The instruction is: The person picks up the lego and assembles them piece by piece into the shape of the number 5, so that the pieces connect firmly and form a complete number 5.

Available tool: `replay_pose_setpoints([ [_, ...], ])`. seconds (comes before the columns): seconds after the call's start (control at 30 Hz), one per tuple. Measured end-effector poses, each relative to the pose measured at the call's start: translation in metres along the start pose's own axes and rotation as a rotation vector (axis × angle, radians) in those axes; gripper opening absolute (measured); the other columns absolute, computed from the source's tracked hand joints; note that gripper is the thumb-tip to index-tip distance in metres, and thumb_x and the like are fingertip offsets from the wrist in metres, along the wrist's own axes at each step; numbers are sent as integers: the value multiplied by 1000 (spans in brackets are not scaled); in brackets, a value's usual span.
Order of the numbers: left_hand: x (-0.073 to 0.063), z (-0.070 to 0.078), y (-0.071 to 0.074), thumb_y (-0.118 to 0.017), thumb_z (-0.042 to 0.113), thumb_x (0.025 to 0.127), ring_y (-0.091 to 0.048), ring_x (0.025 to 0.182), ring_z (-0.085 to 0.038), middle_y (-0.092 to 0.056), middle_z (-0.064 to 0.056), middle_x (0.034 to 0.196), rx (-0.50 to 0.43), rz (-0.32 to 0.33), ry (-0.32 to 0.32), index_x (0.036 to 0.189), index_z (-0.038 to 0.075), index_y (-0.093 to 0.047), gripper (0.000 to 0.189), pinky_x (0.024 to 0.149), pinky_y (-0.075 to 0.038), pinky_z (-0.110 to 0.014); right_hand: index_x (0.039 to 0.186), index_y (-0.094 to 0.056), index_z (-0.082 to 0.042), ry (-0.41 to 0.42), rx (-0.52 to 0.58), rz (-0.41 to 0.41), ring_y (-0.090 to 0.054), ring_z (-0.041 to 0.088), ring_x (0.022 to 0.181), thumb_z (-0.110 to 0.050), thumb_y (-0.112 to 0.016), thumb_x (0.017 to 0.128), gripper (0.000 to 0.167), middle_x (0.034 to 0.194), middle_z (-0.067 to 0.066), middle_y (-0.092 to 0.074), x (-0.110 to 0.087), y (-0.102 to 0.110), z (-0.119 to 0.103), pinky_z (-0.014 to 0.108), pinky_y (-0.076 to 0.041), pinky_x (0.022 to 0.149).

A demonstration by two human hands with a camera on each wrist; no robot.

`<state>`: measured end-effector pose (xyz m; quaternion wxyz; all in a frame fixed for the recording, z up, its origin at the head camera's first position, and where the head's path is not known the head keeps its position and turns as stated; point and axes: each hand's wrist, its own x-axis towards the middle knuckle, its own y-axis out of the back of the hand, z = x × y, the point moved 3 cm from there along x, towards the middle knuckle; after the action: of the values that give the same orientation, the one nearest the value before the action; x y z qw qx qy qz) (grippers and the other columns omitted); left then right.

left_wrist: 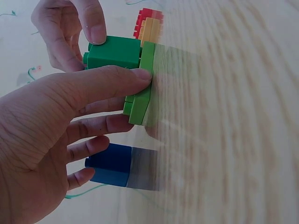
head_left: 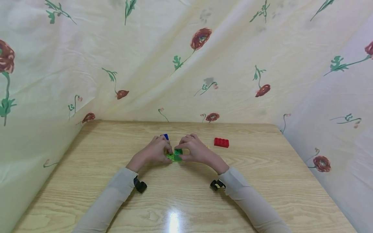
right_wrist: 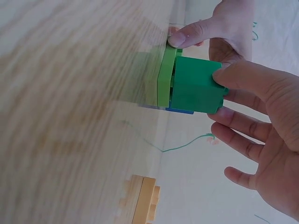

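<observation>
Over the middle of the wooden table, both hands work on a pair of green toy building bricks. My left hand (head_left: 157,149) grips the flat light green brick (left_wrist: 141,103) by its edges, thumb along the near side and fingers on the far side. On one end of that flat piece stands a taller dark green brick (right_wrist: 196,88). My right hand (head_left: 196,151) pinches the dark green brick near its studded top between thumb and fingers. A thin gap shows between the two bricks in the right wrist view. Just beyond the left hand's fingers sits a blue brick (left_wrist: 111,163).
A red brick (head_left: 221,142) lies on the table to the right of the right hand. An orange-yellow brick (right_wrist: 144,200) lies nearer, mostly hidden behind the right hand in the head view. Flowered cloth (head_left: 163,64) hangs behind and beside the table (head_left: 180,200).
</observation>
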<state>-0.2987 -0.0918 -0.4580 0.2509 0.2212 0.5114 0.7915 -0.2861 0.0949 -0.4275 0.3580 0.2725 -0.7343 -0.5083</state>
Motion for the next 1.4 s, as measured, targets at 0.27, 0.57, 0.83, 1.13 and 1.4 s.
replay_pose_setpoints([
  [0.27, 1, -1, 0, -92, 34, 74, -51, 105, -19, -67, 11, 92, -1, 4, -8, 88, 22, -79, 22, 100, -35, -47, 112, -79, -13, 4, -23, 3, -61, 22, 104, -21, -81, 87, 27, 102, 3, -71, 0, 1, -2, 58, -37, 109],
  [0.57, 1, -2, 0, -92, 34, 74, -51, 105, -19, -68, 11, 93, -6, 4, -11, 88, 22, -79, 23, 99, -35, -46, 111, -79, -13, 11, -43, 11, -61, 22, 104, -20, -81, 86, 25, 102, 3, -71, 0, 2, -2, 59, -38, 109],
  [0.83, 1, -1, 0, -92, 33, 74, -50, 107, -20, -67, 8, 96, -18, -8, 8, 88, 20, -79, 23, 99, -34, -45, 110, -80, -14, 25, -56, 21, -61, 22, 103, -21, -82, 86, 25, 101, 2, -71, 0, 0, -2, 56, -39, 108],
  [1.13, 1, -1, 0, -92, 33, 74, -49, 105, -18, -65, 10, 94, -28, -7, 18, 87, 21, -79, 22, 98, -33, -43, 110, -80, -14, 22, -57, 16, -62, 22, 103, -21, -82, 86, 25, 101, 2, -71, 1, -2, -1, 56, -39, 109],
  [1.4, 0, 0, 1, -92, 33, 75, -49, 104, -19, -67, 10, 93, -25, -11, 9, 87, 21, -79, 21, 99, -33, -45, 110, -80, -14, 24, -36, 23, -61, 22, 101, -21, -83, 85, 26, 100, 2, -71, 0, -1, -1, 56, -39, 108],
])
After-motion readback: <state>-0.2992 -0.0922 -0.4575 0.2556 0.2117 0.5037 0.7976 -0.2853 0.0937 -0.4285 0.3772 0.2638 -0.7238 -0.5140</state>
